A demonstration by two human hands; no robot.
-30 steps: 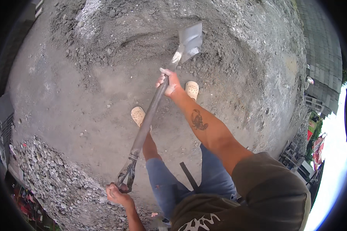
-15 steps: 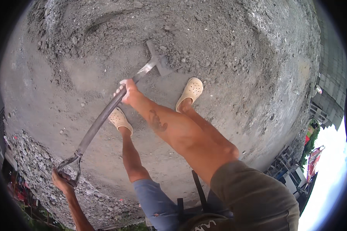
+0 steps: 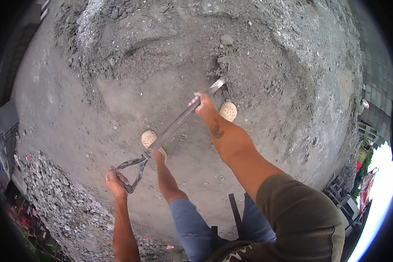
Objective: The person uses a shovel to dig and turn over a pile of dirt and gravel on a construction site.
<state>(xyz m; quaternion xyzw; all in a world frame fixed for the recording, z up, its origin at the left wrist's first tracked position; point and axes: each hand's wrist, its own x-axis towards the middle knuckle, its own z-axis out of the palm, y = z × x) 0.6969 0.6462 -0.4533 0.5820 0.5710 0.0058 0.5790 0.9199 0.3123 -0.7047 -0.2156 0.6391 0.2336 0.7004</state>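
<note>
A long-shafted shovel (image 3: 175, 125) slants across the ground from lower left to upper right. My left hand (image 3: 115, 182) is closed around its dark D-shaped handle. Lower on the shaft, just above the metal neck, my right hand (image 3: 201, 103) grips it with fingers wrapped round. The blade is hidden in the heap of grey sand and gravel (image 3: 260, 72); only the pale metal neck shows where it enters. Loose lumps stand around that spot.
My feet, in beige clogs (image 3: 228, 112), stand apart on the dusty ground, close to the shovel. A larger stone (image 3: 226, 39) lies on the heap beyond the blade. Coarse gravel (image 3: 52, 187) spreads at the lower left. Grey block paving (image 3: 373, 70) runs along the far right.
Both hands have moved right with the shovel. Its blade, in plain sight before, has gone into the sand and gravel. The handle end has come up and to the right.
</note>
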